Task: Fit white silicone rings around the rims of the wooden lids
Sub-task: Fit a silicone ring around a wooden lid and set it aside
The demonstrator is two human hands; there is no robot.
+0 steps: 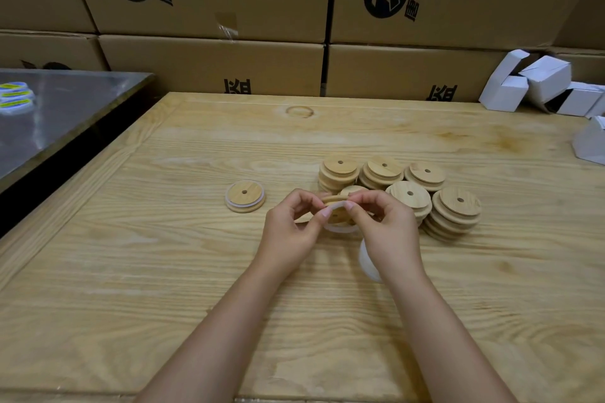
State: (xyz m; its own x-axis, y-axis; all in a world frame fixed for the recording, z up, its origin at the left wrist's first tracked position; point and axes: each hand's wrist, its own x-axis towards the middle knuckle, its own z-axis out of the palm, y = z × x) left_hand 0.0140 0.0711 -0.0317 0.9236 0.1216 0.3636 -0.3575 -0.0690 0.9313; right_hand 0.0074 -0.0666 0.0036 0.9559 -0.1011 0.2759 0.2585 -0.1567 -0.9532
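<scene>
I'm watching the left hand [288,231] and right hand [388,229] both pinching 1 wooden lid [330,199] at centre, a white silicone ring [340,228] hanging partly around its rim; lid stacks [455,209] are sitting at 2 o'clock.

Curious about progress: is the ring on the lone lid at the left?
On: the lone lid shows a white ring circling its rim.

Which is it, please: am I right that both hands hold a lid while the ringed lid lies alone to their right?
Not quite: in the head view the ringed lid lies alone to their left; left hand and right hand do hold a lid.
</scene>
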